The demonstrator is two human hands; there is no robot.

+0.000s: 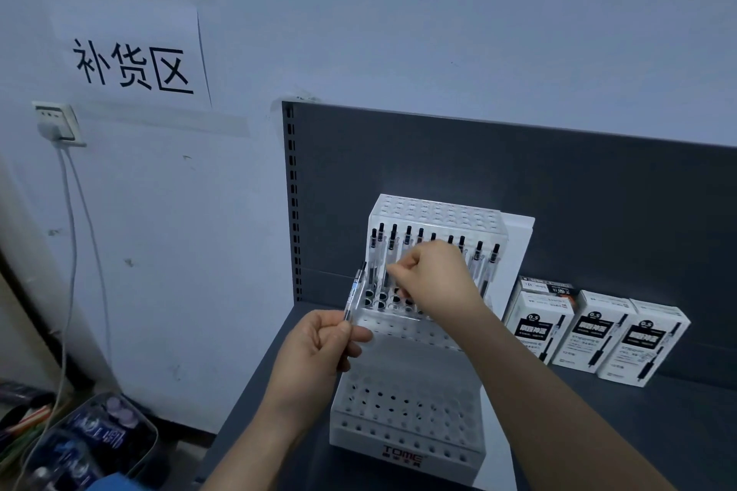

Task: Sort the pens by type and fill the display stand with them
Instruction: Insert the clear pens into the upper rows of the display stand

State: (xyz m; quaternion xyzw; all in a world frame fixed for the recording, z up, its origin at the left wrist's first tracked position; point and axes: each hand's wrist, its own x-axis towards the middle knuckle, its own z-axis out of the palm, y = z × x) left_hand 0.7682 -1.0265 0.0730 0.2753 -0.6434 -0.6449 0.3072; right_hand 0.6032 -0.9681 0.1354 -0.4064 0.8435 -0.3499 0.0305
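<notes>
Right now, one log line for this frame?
left hand: holds loose pen | right hand: pinches row pen | display stand: pens in one tier, lower tiers empty

right hand [434,279] hides mid-row pens [478,251] and its own grip (held thing unclear) | stand [402,411] left edge behind left hand [315,351] | boxes [590,335] small print unreadable | bottles [99,438] blurred, cut by bottom edge

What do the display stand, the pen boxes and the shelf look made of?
Display stand: likely plastic, clear and glossy above, white below; pens show through its walls. Pen boxes: probably printed cardboard, matte, with folded edges. Shelf: seemingly painted metal, dark grey matte, with punched slots along its upright.
</notes>
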